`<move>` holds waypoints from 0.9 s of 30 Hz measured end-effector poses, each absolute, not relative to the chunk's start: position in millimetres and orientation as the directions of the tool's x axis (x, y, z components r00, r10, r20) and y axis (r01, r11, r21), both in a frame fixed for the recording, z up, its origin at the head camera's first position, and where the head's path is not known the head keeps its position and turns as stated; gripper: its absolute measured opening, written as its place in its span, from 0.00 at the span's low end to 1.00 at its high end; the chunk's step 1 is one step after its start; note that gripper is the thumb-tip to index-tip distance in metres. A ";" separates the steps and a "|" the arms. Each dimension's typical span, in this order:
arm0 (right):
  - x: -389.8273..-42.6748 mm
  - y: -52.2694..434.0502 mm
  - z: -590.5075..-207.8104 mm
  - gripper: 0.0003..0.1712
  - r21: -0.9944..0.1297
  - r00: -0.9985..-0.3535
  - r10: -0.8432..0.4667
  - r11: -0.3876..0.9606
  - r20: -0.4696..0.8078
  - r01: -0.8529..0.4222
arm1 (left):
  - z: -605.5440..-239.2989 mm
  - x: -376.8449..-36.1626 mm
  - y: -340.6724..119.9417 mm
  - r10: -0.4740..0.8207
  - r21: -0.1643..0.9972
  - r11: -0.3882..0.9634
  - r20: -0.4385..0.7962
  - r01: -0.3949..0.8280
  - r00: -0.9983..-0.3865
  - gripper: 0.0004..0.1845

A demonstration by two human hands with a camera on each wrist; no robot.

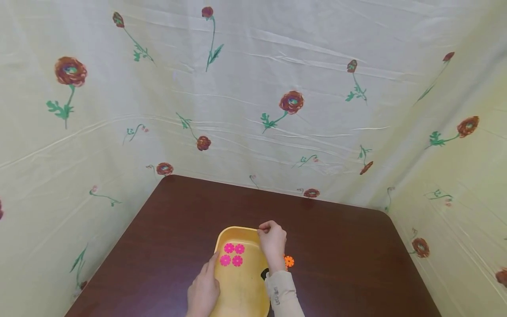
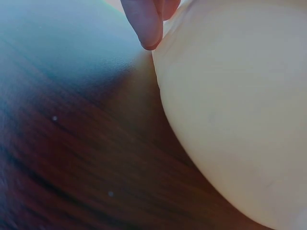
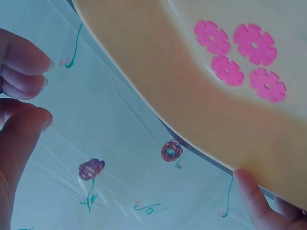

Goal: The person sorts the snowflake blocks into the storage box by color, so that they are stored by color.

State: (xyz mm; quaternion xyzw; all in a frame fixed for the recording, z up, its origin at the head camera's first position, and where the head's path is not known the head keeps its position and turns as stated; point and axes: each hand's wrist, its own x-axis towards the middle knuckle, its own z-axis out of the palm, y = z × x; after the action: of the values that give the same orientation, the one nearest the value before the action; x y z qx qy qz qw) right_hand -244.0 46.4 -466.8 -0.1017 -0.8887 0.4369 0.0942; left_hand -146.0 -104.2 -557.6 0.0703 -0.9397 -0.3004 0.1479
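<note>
- Tray [image 1: 241, 290]: yellow plastic, smooth, faint sheen
- Pink flower discs [image 1: 233, 254]: flat matt plastic, notched edges
- Table [image 1: 348, 264]: dark wood, smooth, slightly glossy
- Backdrop [image 1: 253, 88]: thin cloth, creased, printed flowers, soft sheen

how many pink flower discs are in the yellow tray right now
4. The pink flower discs lie in a two-by-two cluster on the floor of the yellow tray, toward its far end. The right hand covers part of the tray, so more may be hidden.
</note>
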 end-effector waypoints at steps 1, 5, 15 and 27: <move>-244.0 49.0 -466.5 0.02 -0.796 -0.960 0.268 0.597 0.080 0.100 | -557.2 -145.9 -104.3 -0.222 0.587 0.808 0.231 -0.047 -0.947 0.34; -245.1 60.2 -466.1 0.02 -0.777 -0.955 0.281 0.620 0.089 0.110 | -556.0 -146.1 -104.7 -0.226 0.590 0.806 0.217 -0.056 -0.950 0.34; -244.9 87.0 -476.1 0.03 -0.734 -0.938 0.336 0.659 0.089 0.167 | -558.2 -145.9 -104.2 -0.225 0.587 0.808 0.232 -0.048 -0.946 0.34; -238.9 110.0 -502.1 0.07 -0.674 -0.948 0.312 0.712 0.058 0.194 | -556.7 -145.7 -103.7 -0.224 0.588 0.808 0.235 -0.045 -0.946 0.35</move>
State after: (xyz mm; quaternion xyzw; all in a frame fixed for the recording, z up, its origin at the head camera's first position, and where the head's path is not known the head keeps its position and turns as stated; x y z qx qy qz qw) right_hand -238.9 110.0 -502.1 -0.1373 -0.9215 0.3534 0.0841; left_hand -145.7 -103.7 -556.7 0.0714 -0.9391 -0.3017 0.1482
